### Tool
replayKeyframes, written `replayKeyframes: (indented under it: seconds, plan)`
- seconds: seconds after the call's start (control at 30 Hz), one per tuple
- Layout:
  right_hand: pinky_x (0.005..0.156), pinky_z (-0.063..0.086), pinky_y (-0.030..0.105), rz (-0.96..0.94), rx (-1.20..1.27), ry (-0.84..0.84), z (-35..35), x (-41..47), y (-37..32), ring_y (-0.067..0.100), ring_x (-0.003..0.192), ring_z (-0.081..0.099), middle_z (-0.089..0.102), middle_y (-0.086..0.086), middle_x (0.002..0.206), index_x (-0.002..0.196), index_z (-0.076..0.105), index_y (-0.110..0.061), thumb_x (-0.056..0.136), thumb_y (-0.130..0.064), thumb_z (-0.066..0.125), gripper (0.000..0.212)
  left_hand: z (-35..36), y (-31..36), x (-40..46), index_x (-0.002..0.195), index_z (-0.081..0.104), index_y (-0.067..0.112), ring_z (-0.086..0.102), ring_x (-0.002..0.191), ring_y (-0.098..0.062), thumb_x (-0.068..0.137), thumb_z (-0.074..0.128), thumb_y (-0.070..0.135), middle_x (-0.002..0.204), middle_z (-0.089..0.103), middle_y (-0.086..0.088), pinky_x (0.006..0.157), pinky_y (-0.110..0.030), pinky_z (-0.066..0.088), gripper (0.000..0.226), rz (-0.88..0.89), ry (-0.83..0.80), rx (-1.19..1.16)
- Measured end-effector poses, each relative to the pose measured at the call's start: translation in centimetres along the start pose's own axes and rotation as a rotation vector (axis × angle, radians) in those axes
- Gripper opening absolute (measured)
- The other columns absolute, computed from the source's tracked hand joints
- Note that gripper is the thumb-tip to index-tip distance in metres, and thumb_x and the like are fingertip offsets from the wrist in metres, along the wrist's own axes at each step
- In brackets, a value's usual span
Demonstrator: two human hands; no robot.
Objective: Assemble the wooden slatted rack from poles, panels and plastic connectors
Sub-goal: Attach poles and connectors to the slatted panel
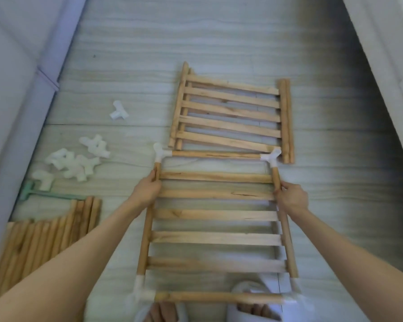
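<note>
Slippered feet [254, 307] stand under the near pole [219, 297] of the slatted panel frame [215, 214] held over the floor. Left hand [147, 190] and right hand [292, 197] curl their fingers round its side rails. Spare connectors [77, 161] and poles [40, 235] lie left.

Soft, even light fills the room, brightest on the pale floor [130, 66] at the top, while a dark shadow falls down the floor's right side, the whole picture looks a bit fuzzy, and the bottom edge is smeared and bent outward.
</note>
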State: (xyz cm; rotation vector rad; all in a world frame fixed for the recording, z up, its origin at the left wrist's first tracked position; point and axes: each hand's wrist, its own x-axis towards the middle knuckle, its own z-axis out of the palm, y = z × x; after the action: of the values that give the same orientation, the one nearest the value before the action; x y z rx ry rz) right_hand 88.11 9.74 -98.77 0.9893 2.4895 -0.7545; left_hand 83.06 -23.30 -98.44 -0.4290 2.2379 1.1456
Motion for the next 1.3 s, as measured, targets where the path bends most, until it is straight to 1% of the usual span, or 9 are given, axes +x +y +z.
replayKeyframes:
  seconds: [0.17,0.33,0.47,0.57,0.63,0.7,0.8,1.07,1.3]
  plan:
    - [0.084,0.049,0.039,0.004,0.057,0.034,0.2,1.6,-1.3,0.038,0.101,0.058,0.067,0.019,0.103,0.113,0.067,-0.013,0.089,-0.011,0.049,0.03,-0.3,0.6,2.0,0.141,0.042,0.026,0.048,0.123,-0.026,0.093,0.04,0.015,0.137,0.051,-0.003,0.104,-0.036,0.038,0.049,0.007,0.058,-0.113]
    - [0.08,0.044,0.034,-0.036,0.036,0.065,0.2,2.6,-2.6,0.038,0.104,0.055,0.064,0.02,0.109,0.118,0.061,-0.006,0.091,-0.006,0.044,0.032,-0.6,1.4,3.6,0.133,0.052,0.022,0.054,0.102,-0.022,0.093,0.038,0.013,0.122,0.059,-0.005,0.088,-0.032,0.045,0.043,0.042,0.105,-0.109]
    - [0.074,0.039,0.033,-0.129,-0.037,0.086,0.8,2.0,-3.4,0.038,0.097,0.054,0.061,0.023,0.109,0.125,0.051,-0.002,0.094,-0.008,0.04,0.033,-0.2,1.5,3.3,0.137,0.048,0.019,0.05,0.119,-0.028,0.093,0.034,0.01,0.132,0.054,-0.006,0.103,-0.04,0.04,0.047,0.036,0.104,-0.11]
    - [0.093,0.037,0.036,-0.249,-0.214,-0.047,2.4,-0.4,-2.9,0.041,0.121,0.04,0.034,0.028,0.138,0.141,0.034,-0.006,0.096,-0.015,0.041,0.046,0.6,0.4,1.0,0.149,0.022,0.015,0.029,0.138,-0.026,0.096,0.032,0.009,0.153,0.027,-0.006,0.11,-0.031,0.024,0.055,0.039,0.07,0.01]
    - [0.112,0.021,0.042,-0.291,-0.409,-0.105,3.4,-2.4,-2.1,0.039,0.141,0.009,0.003,0.025,0.152,0.143,0.028,-0.012,0.098,-0.024,0.039,0.048,1.0,-0.9,-1.1,0.151,0.012,0.013,0.018,0.143,-0.022,0.097,0.034,0.01,0.158,0.012,-0.005,0.11,-0.025,0.018,0.058,0.058,0.049,0.108]
    - [0.115,0.013,0.046,-0.366,-0.555,-0.142,4.1,-4.4,-1.6,0.033,0.144,-0.004,-0.003,0.014,0.156,0.145,0.023,-0.016,0.099,-0.03,0.037,0.05,1.0,-2.3,-3.5,0.15,0.019,0.013,0.025,0.141,-0.022,0.097,0.036,0.01,0.156,0.021,-0.005,0.107,-0.021,0.021,0.055,0.113,0.03,0.155]
    - [0.116,0.016,0.043,-0.506,-0.551,-0.332,5.6,-7.6,-2.2,0.027,0.145,-0.002,-0.004,0.009,0.158,0.149,0.011,-0.018,0.101,-0.031,0.034,0.055,0.1,-4.9,-7.3,0.144,0.033,0.008,0.032,0.136,-0.023,0.097,0.038,0.008,0.149,0.035,-0.009,0.105,-0.02,0.023,0.047,0.131,0.085,0.162]
    - [0.113,0.017,0.048,-0.821,-0.688,-0.576,9.9,-15.7,-5.9,0.023,0.146,0.001,-0.003,0.004,0.159,0.15,0.003,-0.028,0.101,-0.037,0.03,0.058,-5.0,-15.6,-15.5,0.143,0.031,0.003,0.024,0.139,-0.029,0.094,0.04,0.001,0.15,0.027,-0.018,0.112,-0.033,0.021,0.05,-0.074,0.37,0.224]
    - [0.113,0.013,0.051,-0.842,-0.805,-0.607,11.1,-16.1,-8.3,0.022,0.146,-0.004,-0.008,0.0,0.159,0.15,0.0,-0.033,0.1,-0.042,0.031,0.06,-12.4,-22.2,-16.1,0.149,0.01,0.008,0.013,0.141,-0.036,0.092,0.042,0.007,0.155,0.008,-0.017,0.114,-0.048,0.019,0.065,-0.415,0.363,0.342]
